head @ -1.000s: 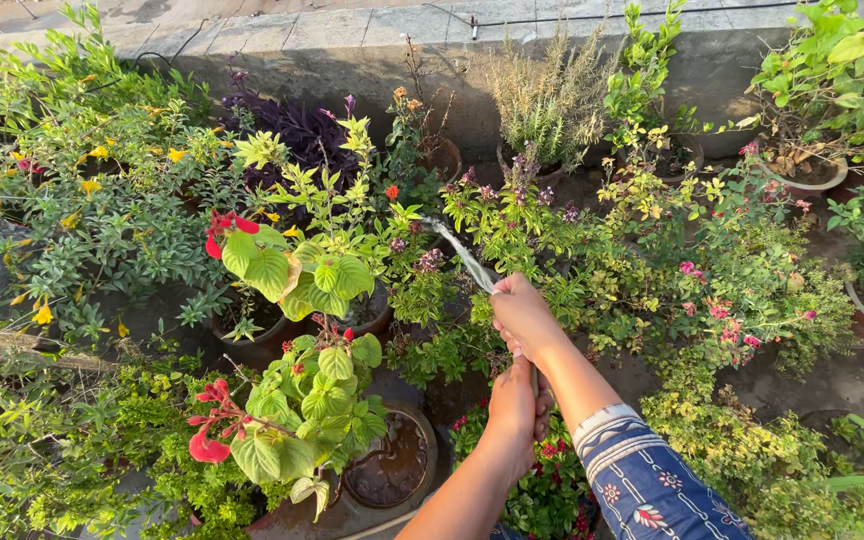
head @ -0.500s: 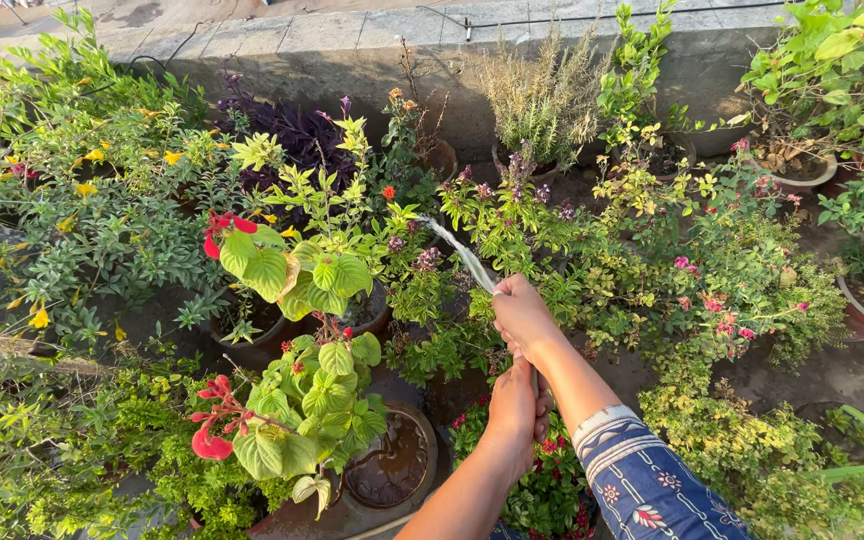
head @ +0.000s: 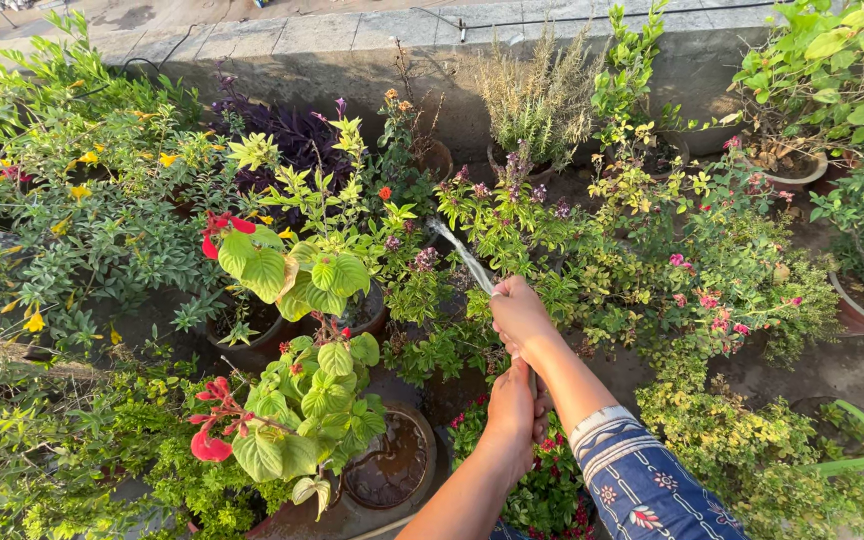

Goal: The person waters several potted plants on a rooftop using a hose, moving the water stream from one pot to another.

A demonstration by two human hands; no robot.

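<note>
- The hose (head: 533,378) shows only as a thin sliver between our two fists, running up the middle of the view; most of it is hidden under the hands.
- A water jet (head: 457,252) leaves the upper fist as a narrow, pale arc, slanting up and left over the flowering plants.
- Far left: a bush with yellow flowers (head: 72,200), dense and spreading.
- Left of centre: a broad-leaved plant with red bracts (head: 282,265) in a dark pot, and a second one like it (head: 297,415) nearer to us.
- Just beside that second plant, a round clay pot (head: 392,465) holding wet soil.
- Behind them, a dark purple-leaved plant (head: 297,135) against the low concrete wall (head: 352,45).
- Centre: small purple flower heads (head: 517,185) on green stems, close to where the jet points.
- Leaves crowd all round the hands; stems lie between the jet and the pots beneath.
- Left hand (head: 515,408): lower of the two, nearer to us, closed into a fist round the hose, forearm bare.
- Right hand (head: 522,318): higher up, fingers curled tight on the hose end where the water comes out; a blue patterned sleeve (head: 642,485) covers the arm behind it.
- The two hands sit one just behind the other, nearly touching.
- Right: a shrub with pink blossoms (head: 722,300), then a terracotta pot (head: 857,315) at the edge.
</note>
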